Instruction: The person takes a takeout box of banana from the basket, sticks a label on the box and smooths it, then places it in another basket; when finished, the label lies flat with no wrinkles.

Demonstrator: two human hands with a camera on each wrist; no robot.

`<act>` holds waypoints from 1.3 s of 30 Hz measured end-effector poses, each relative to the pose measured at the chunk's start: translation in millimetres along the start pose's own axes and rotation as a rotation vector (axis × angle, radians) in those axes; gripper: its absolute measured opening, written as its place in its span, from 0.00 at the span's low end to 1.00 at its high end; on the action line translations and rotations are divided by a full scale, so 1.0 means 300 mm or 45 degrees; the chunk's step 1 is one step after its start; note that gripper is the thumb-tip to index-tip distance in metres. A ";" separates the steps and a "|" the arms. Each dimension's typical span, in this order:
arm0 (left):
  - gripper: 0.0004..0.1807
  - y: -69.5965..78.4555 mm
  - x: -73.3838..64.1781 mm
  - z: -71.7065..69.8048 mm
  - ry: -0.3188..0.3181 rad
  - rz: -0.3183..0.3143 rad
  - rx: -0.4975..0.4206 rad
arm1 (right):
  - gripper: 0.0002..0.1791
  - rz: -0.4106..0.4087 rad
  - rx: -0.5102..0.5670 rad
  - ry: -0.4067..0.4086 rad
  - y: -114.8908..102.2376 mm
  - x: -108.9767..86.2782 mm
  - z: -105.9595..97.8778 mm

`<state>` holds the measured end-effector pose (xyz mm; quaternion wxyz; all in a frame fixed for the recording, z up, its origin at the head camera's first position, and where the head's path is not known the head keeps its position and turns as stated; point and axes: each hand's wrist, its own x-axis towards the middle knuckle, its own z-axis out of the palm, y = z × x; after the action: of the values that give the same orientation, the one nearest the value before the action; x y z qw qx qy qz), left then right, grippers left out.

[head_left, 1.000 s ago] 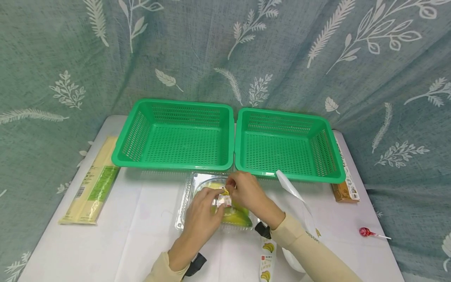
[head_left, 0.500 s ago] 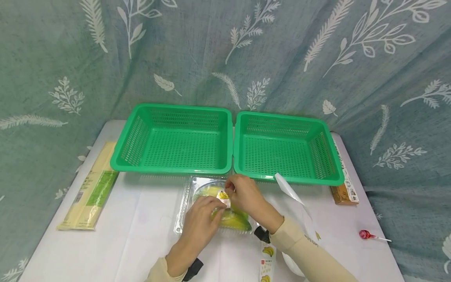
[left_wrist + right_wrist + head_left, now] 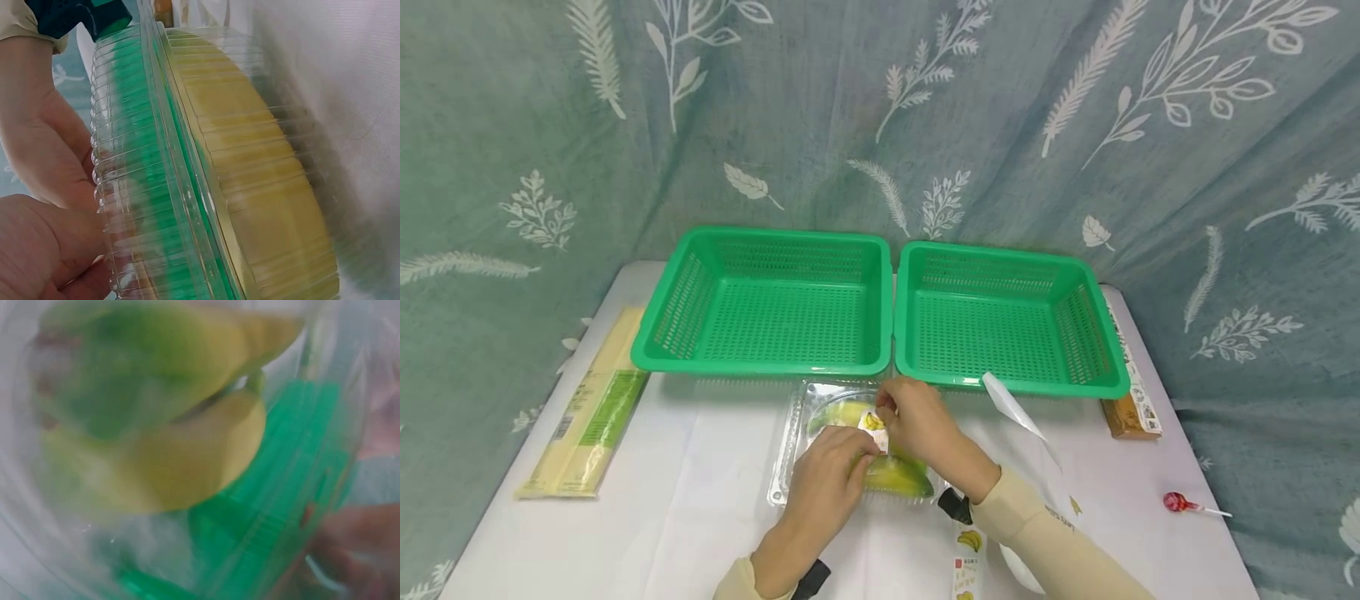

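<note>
A clear plastic clamshell box (image 3: pixel 780 467) lies on the table in front of the baskets, with yellow-green bananas (image 3: pixel 897 477) inside. Over its lid sits a small white sticker (image 3: pixel 872 427) printed with bananas. My left hand (image 3: pixel 829 468) pinches the sticker's near edge between thumb and bent fingers. At the sticker's upper right corner, my right hand (image 3: pixel 917 419) pinches with its fingertips. In the left wrist view the box's ribbed side and a long yellow banana (image 3: pixel 250 156) fill the middle. The right wrist view is blurred and shows the bananas (image 3: pixel 206 456) through the plastic.
Two green baskets (image 3: pixel 762 368) (image 3: pixel 1011 385) stand side by side behind the box. A long yellow packet (image 3: pixel 587 408) lies left, a brown box (image 3: pixel 1129 417) and a red lollipop (image 3: pixel 1175 502) right. A banana sticker strip (image 3: pixel 966 562) and a white roll (image 3: pixel 1018 571) lie near the right forearm.
Both hands stay over the box while the sticker between them turns flatter toward the lid, showing more of its banana print. The whole head view has shifted slightly downward in the frame.
</note>
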<state>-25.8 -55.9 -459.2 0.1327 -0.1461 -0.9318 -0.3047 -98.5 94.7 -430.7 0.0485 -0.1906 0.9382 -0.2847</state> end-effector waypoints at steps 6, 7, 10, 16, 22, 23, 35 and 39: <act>0.10 0.006 0.002 -0.003 -0.049 0.001 0.051 | 0.02 -0.015 -0.011 0.001 0.000 0.003 -0.004; 0.10 0.008 0.001 -0.005 -0.065 -0.004 0.057 | 0.03 -0.013 -0.006 -0.002 0.000 0.003 -0.003; 0.11 0.015 -0.008 -0.010 -0.103 0.000 0.070 | 0.03 -0.019 -0.008 0.003 0.004 0.001 0.005; 0.08 0.020 -0.018 -0.026 -0.127 0.066 0.065 | 0.03 -0.032 -0.017 0.044 0.006 0.001 0.008; 0.16 0.015 -0.021 -0.043 -0.234 0.015 0.018 | 0.03 -0.045 -0.037 0.067 0.000 -0.005 0.008; 0.18 0.013 -0.022 -0.043 -0.258 0.000 0.011 | 0.03 -0.051 -0.044 0.070 -0.001 -0.007 0.010; 0.32 0.005 -0.044 -0.047 -0.394 0.003 0.067 | 0.20 -0.138 -0.187 0.033 -0.033 -0.099 -0.006; 0.35 0.000 -0.040 -0.051 -0.420 -0.008 0.072 | 0.21 -0.195 -0.289 -0.015 -0.043 -0.137 -0.005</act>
<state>-12.3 -67.6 -451.3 -0.0187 -0.1875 -0.9495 -0.2508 -56.8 101.4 -423.0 0.0104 -0.2678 0.9467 -0.1784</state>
